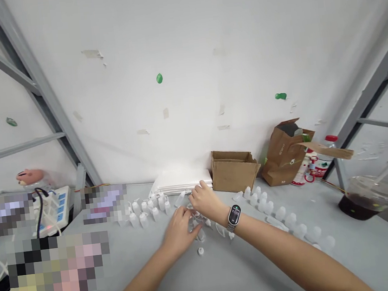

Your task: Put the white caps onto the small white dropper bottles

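My left hand (179, 231) is over the middle of the grey table, its fingers curled and its thumb stretched toward small clear plastic parts (200, 235). Right beside it, my right hand (205, 202), with a watch on the wrist, bends down with closed fingers that meet the left fingertips. Whatever lies between the fingers is hidden. A small white nozzle cap (201, 251) stands in front of the hands. More white nozzle pieces (220, 229) lie under my right wrist. To the left, several small white bottles (143, 220) stand upright with nozzle tops.
A row of small translucent bottles (280, 213) runs along the right. Behind are a white stack (180, 182), an open cardboard box (234, 173) and a paper bag (279, 159). A drink cup (361, 201) stands right; a power strip (59, 210) lies left.
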